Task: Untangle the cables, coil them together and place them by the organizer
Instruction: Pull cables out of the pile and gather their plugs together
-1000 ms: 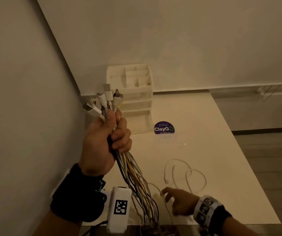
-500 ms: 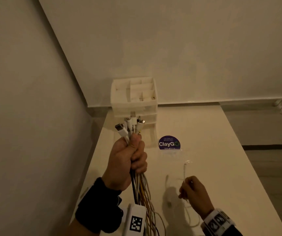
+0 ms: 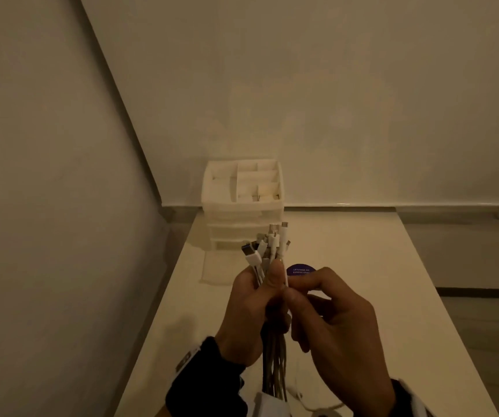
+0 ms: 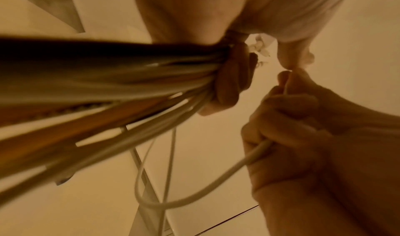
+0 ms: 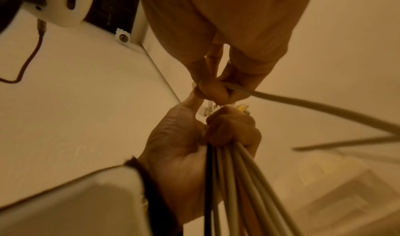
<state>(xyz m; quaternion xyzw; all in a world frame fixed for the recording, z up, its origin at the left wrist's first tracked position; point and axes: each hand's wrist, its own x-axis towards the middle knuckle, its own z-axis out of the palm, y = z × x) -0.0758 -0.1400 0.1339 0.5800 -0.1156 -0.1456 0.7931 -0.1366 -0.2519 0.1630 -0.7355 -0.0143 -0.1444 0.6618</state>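
My left hand (image 3: 251,308) grips a bundle of cables (image 3: 274,368) upright above the white table (image 3: 362,266), with its white plug ends (image 3: 268,245) fanned out above the fist. In the right wrist view the left hand (image 5: 194,137) has its fingers curled round the cords (image 5: 238,179). My right hand (image 3: 329,314) pinches a single white cable (image 4: 216,185) and holds its end against the bundle's right side. That cable loops down below both hands (image 5: 303,102). The white organizer (image 3: 242,200) stands against the back wall, beyond the plug ends.
A round purple sticker (image 3: 301,270) lies on the table behind my hands. Walls close in on the left and at the back. The table's right edge (image 3: 441,311) drops to the floor. A wrist camera unit (image 5: 65,5) and its dark lead show at top left in the right wrist view.
My right hand picked the loose white cable off the table and lifted it up to the bundle. The left hand moved the bundle toward the middle, nearer the right hand.
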